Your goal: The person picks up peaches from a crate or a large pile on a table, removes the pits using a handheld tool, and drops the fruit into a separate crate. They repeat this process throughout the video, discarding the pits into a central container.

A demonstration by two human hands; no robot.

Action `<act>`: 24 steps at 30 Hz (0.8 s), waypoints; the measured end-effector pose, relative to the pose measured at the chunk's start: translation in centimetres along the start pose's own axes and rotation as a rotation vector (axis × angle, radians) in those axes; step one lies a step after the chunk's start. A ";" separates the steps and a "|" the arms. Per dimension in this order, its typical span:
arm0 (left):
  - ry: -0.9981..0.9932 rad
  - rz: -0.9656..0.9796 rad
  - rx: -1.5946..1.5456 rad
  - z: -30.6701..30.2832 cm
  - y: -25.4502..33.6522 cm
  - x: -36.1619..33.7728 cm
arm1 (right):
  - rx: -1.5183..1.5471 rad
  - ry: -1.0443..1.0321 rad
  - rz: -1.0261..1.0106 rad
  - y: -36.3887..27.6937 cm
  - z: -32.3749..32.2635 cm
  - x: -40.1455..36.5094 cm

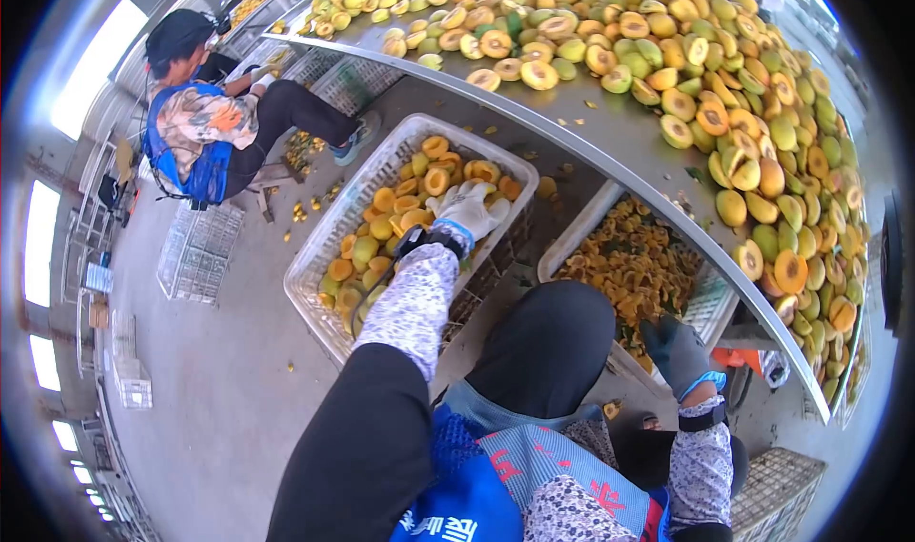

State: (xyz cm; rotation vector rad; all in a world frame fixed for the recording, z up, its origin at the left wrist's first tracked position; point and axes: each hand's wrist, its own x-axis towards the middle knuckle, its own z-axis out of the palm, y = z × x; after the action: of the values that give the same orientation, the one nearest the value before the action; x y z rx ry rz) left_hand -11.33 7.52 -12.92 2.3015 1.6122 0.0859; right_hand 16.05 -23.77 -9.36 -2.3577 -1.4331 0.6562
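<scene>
My left hand (465, 210), in a white glove, reaches over a white plastic basket (315, 275) on the floor that holds halved yellow-orange fruit (400, 208). Its fingers are spread just above the fruit at the basket's far side, and nothing shows in them. My right hand (675, 349), in a dark glove, is low by my knee, at the near rim of a second basket (710, 304) filled with orange pits and scraps (634, 261). Whether this hand grips anything is not clear.
A long metal table (610, 142) heaped with whole and halved green-yellow fruit (753, 94) runs overhead to the right. Another person (214, 127) in a blue vest sits at the far left by more baskets. Empty crates (195, 251) lie on the grey floor.
</scene>
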 end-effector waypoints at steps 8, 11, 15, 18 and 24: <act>-0.026 0.051 0.081 -3.7 -8.4 -5.7 | -0.013 -0.072 0.023 1.4 3.1 2.7; 0.083 0.049 0.190 -2.3 -16.2 -7.2 | 0.054 0.016 -0.060 1.3 3.7 3.0; 0.004 -0.070 0.231 -3.5 -18.7 -6.3 | 0.030 0.049 -0.047 -0.3 1.9 1.8; 0.182 -0.104 0.398 -6.4 -11.6 -4.8 | 0.024 0.057 0.097 -2.2 0.1 1.1; -0.118 0.072 -0.710 -1.7 12.5 0.9 | 0.102 -0.011 0.050 -2.6 -0.9 1.3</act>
State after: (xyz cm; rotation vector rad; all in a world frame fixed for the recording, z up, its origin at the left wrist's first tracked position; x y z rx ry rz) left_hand -0.17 4.92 -7.68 1.7670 1.1801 0.4520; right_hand 15.09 -21.45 -7.60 -2.3214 -1.3160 0.7380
